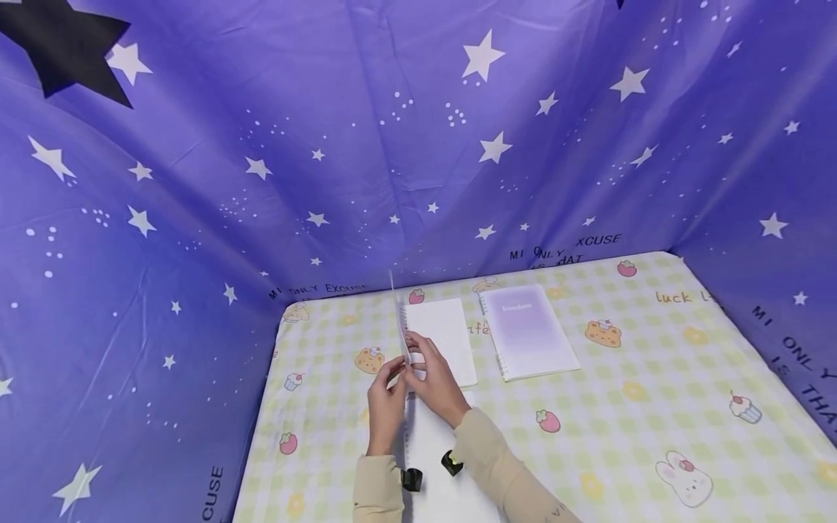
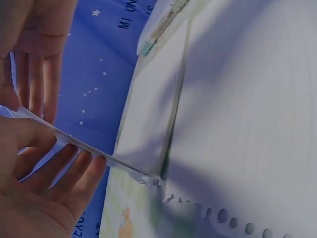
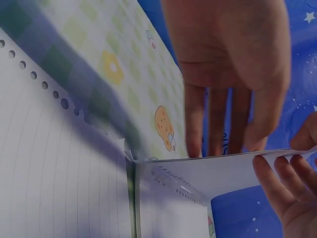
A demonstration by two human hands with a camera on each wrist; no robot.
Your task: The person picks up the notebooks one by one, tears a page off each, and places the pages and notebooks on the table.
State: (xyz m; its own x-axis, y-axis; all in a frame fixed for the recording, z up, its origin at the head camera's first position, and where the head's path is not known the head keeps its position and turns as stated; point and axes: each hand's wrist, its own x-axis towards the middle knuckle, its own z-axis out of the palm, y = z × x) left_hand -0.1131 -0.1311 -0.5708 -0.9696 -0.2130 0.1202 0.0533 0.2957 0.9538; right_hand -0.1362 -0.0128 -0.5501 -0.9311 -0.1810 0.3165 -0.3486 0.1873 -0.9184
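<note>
In the head view my left hand [image 1: 387, 403] and right hand [image 1: 434, 378] meet at the left side of a white ring-bound notebook [image 1: 447, 341]. Between them a thin page [image 1: 402, 330] stands upright, seen nearly edge-on. My left hand [image 2: 54, 191] pinches this page [image 2: 94, 148], with the thumb on one side and fingers on the other. My right hand [image 3: 294, 198] grips the same page [image 3: 218, 171] farther along. Nearer me lies a second lined white page stack [image 3: 54, 173] with punched holes along its left edge; the forearms partly cover it in the head view.
A purple notebook [image 1: 530, 330] with ring binding lies to the right. The checked tablecloth [image 1: 608, 436] covers the table. Purple star-patterned curtains [image 1: 405, 181] hang close behind and on both sides. Black devices [image 1: 451, 463] sit by the sleeves.
</note>
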